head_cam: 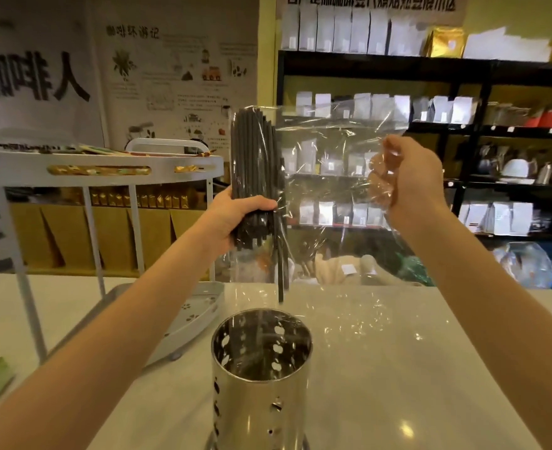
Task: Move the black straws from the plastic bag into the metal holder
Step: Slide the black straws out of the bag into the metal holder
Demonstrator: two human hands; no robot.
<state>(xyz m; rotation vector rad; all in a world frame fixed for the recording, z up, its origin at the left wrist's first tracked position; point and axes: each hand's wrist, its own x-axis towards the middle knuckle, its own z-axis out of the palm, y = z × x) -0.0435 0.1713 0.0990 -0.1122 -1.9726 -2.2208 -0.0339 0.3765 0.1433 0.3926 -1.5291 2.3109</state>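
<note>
**Straws held upright above the holder**

A bundle of black straws [251, 164] is held upright at the centre of the frame, still wrapped in a clear, crinkled plastic bag [333, 164] that spreads to the right. A few straws hang lower than the rest. Directly below, at lower centre, a perforated, shiny metal holder [261, 384] stands upright on the white counter.
</note>
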